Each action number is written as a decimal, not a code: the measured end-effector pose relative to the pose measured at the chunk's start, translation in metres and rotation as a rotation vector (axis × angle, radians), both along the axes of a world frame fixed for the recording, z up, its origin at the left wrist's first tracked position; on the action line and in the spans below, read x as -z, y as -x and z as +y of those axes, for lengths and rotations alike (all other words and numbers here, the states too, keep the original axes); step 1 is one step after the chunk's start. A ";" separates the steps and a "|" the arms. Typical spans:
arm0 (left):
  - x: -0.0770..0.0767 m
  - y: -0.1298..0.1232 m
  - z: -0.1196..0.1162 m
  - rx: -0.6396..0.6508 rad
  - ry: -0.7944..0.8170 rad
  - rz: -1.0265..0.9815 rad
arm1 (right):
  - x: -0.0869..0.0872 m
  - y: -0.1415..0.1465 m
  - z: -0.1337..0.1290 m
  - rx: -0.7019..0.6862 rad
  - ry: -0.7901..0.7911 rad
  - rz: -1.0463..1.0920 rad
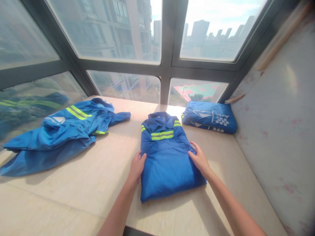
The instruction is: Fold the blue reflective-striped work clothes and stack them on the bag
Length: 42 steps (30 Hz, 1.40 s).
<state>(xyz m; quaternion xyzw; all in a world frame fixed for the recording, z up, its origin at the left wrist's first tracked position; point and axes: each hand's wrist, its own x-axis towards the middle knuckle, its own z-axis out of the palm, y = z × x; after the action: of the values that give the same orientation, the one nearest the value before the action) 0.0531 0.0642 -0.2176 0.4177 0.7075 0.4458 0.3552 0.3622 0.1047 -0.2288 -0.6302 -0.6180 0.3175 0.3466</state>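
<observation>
A folded blue work jacket [169,170] lies flat in front of me, its collar toward the window and yellow-and-grey reflective strips across the chest and shoulders. At its left edge, my left hand [137,166] grips the cloth, thumb on top and the other fingers mostly hidden at the side. My right hand [199,160] holds the opposite edge, with its thumb on the fabric and its fingers curled along the side. The jacket rests on the light wooden surface [115,177] between both hands.
Another blue work garment [66,131] with reflective strips lies loosely spread at the left. At the back right, a folded blue garment bundle [209,116] with white print rests near the patterned wall [278,131]. Grey-framed windows [167,68] bound the far side.
</observation>
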 end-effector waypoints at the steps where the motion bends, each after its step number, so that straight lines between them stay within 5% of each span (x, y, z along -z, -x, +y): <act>1: -0.002 0.000 -0.001 0.006 0.010 0.109 | 0.002 0.002 -0.003 -0.008 -0.036 -0.077; 7: -0.031 -0.027 -0.013 0.096 -0.204 0.854 | 0.000 0.010 -0.009 0.011 -0.063 -0.435; 11: -0.037 -0.058 -0.010 0.357 -0.257 1.064 | -0.013 0.014 0.023 0.069 0.003 -0.390; 15: -0.010 -0.067 0.001 0.557 -0.233 1.093 | -0.004 0.015 0.045 0.023 -0.079 -0.235; 21: 0.019 -0.058 0.006 0.610 -0.212 1.104 | 0.004 0.021 0.030 -0.025 -0.322 -0.594; 27: 0.019 -0.059 0.006 0.599 -0.229 1.120 | -0.002 0.026 0.019 -0.506 -0.450 -0.668; 32: 0.014 -0.058 -0.006 0.588 -0.232 1.113 | 0.010 0.025 0.001 -0.485 -0.388 -0.689; 42: 0.006 -0.050 -0.080 0.672 -0.158 1.104 | 0.023 0.015 -0.082 -0.488 -0.485 -0.708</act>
<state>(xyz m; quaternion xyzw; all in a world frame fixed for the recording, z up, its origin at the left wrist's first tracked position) 0.1031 -0.0159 -0.2234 0.8088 0.5818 0.0809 0.0275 0.3475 0.0226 -0.2522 -0.4375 -0.8835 0.0028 0.1674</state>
